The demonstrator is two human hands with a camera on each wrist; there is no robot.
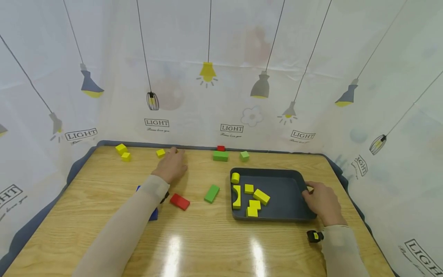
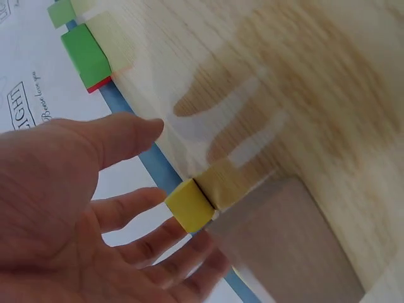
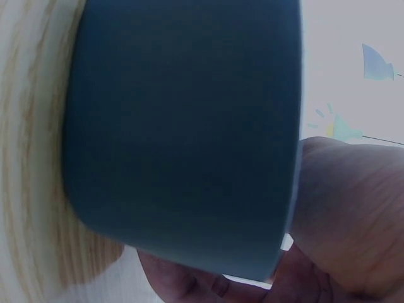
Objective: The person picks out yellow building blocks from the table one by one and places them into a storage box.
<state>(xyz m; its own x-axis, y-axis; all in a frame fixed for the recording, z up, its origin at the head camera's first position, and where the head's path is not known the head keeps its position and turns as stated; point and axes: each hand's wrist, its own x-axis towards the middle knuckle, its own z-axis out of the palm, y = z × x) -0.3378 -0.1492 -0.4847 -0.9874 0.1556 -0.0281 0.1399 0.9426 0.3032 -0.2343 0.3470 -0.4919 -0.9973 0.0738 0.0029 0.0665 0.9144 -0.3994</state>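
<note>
In the head view my left hand (image 1: pixel 171 166) reaches to the back of the table, just right of a small yellow block (image 1: pixel 160 153). The left wrist view has this hand's thumb and fingers spread apart, with a yellow block (image 2: pixel 190 206) at the fingers and a plain brownish block-like shape (image 2: pixel 290 246) beside it. My right hand (image 1: pixel 323 202) grips the right rim of a dark grey tray (image 1: pixel 290 215). Several yellow blocks (image 1: pixel 261 197) lie in the tray's left half. In the right wrist view the tray's wall (image 3: pixel 183 139) covers most of the picture, the fingers curled around its edge.
Two yellow blocks (image 1: pixel 121 149) sit at the back left. Green blocks (image 1: pixel 220 156) and a red block (image 1: pixel 220 148) stand along the back edge. Nearer lie a green block (image 1: pixel 212 193), a red block (image 1: pixel 180 202) and a blue piece (image 1: pixel 154 215) partly behind the left sleeve.
</note>
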